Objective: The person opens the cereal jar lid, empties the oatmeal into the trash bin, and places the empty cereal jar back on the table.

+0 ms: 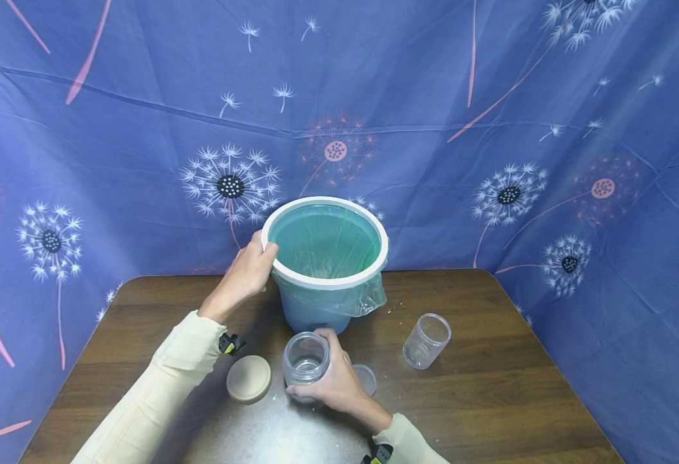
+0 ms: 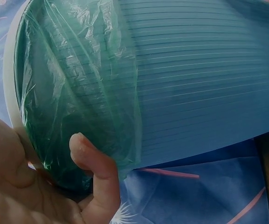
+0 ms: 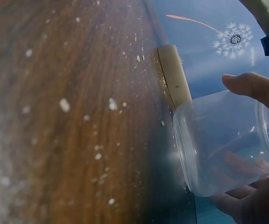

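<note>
A blue trash bin with a white rim and a green plastic liner stands at the back of the table. My left hand grips the bin's rim on its left side, thumb over the top. In the left wrist view its fingers are beside the liner, which hangs over the outer wall. My right hand holds a clear lidless jar in front of the bin, thumb and fingers around its sides. In the right wrist view the jar looks empty, its base at the tabletop.
A beige round lid lies left of the jar. A clear lid lies partly behind the right hand. Another clear jar stands at the right. Small white crumbs are scattered over the wooden table. A blue patterned cloth hangs behind.
</note>
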A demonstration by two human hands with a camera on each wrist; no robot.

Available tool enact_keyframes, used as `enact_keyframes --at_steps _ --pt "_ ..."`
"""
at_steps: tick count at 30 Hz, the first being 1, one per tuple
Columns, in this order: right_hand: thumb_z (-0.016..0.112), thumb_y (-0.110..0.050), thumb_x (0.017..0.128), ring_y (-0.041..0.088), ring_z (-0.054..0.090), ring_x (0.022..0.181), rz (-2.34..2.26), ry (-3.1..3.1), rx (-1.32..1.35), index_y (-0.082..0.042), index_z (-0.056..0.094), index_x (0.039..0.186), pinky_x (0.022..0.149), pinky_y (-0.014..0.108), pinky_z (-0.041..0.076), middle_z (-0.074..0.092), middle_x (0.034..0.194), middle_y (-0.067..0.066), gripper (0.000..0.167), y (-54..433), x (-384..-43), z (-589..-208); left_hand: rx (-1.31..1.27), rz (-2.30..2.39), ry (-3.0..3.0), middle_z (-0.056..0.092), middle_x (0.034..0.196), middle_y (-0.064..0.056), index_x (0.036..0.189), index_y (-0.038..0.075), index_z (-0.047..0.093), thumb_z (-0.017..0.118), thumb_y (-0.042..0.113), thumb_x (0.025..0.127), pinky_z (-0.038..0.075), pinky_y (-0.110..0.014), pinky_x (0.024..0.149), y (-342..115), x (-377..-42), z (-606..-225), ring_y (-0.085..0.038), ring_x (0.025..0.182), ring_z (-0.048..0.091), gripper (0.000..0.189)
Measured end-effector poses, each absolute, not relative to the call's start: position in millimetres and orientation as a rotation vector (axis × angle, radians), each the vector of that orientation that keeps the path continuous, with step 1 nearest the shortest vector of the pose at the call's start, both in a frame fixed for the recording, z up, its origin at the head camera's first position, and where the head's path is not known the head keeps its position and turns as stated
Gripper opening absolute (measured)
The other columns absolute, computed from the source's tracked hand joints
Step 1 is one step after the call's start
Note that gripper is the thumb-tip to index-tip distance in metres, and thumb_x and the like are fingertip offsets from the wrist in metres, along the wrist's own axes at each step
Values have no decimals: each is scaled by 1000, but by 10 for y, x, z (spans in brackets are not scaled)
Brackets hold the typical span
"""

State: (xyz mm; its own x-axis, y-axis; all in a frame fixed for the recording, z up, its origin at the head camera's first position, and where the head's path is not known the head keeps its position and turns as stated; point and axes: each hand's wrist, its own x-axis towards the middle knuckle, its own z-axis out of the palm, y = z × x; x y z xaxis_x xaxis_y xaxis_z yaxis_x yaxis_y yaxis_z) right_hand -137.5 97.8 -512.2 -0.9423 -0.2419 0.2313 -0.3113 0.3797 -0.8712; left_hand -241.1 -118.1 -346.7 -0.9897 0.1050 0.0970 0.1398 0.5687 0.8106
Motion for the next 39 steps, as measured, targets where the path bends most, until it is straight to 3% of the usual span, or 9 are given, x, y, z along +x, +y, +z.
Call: enact_keyframes --at_steps 3,7,11,14,17,20,23,31,39 --pt "106 -30 59 25 68 118 1645 -2555 501 -17 48 139 105 44 51 71 126 -1 100 990 -1365 -5131 -198 -1394 -2761 63 97 -19 159 -2 34 34 34 108 50 -42 71 -1176 -2406 -3468 -26 60 65 62" --pt "106 -30 60 26 67 120 1684 -2553 493 -17 47 141 106 44 49 71 129 -1 101 1011 -1349 -5139 -181 -1334 -2758 67 120 -26 161 -1 35 33 36 109 50 -55 91 -1168 -2403 -3486 -37 95 70 64" --pt "106 -31 61 24 66 123 1707 -2556 510 -16 45 145 108 43 48 69 133 -3 105 1033 -1322 -5144 -170 -1320 -2728 56 152 -25 162 1 36 33 37 110 43 -64 110 -1167 -2412 -3518 -45 134 58 63" --pt "106 -31 61 23 62 129 1654 -2552 558 -13 42 151 111 45 46 63 142 -2 111 1056 -1281 -5134 -166 -1342 -2700 53 156 -24 164 2 35 33 38 112 39 -64 114 -1169 -2413 -3549 -46 143 52 63" --pt "106 -34 63 24 55 139 1558 -2532 613 -8 39 156 116 50 43 54 153 4 117 1100 -1218 -5098 -168 -1388 -2647 58 150 -25 164 3 36 32 45 114 44 -62 110 -1167 -2412 -3590 -46 134 59 66" --pt "104 -40 67 26 47 148 1457 -2519 637 -8 37 158 119 55 40 47 160 9 117 1178 -1140 -5044 -162 -1481 -2540 67 124 -25 163 6 40 32 55 114 57 -53 87 -1169 -2403 -3663 -42 96 73 70" --pt "100 -44 72 27 44 150 1347 -2503 645 -13 39 157 118 57 40 46 161 8 110 1271 -1064 -4992 -156 -1616 -2387 63 99 -18 159 8 45 34 56 113 55 -39 58 -1200 -2345 -3770 -28 61 62 68" --pt "92 -33 86 25 54 144 1228 -2438 614 -21 48 152 113 50 47 53 157 -3 80 1526 -900 -4895 -133 -1739 -2229 59 100 -4 151 7 51 46 37 116 52 -29 51 -1439 -1940 -4050 -18 63 56 47" --pt "87 -6 88 17 71 109 1209 -2263 669 -13 67 129 96 24 51 73 123 0 46 1789 -746 -4937 -124 -1587 -2399 69 102 -6 130 14 70 58 27 112 53 -29 57 -1520 -1409 -4343 -19 65 62 25"
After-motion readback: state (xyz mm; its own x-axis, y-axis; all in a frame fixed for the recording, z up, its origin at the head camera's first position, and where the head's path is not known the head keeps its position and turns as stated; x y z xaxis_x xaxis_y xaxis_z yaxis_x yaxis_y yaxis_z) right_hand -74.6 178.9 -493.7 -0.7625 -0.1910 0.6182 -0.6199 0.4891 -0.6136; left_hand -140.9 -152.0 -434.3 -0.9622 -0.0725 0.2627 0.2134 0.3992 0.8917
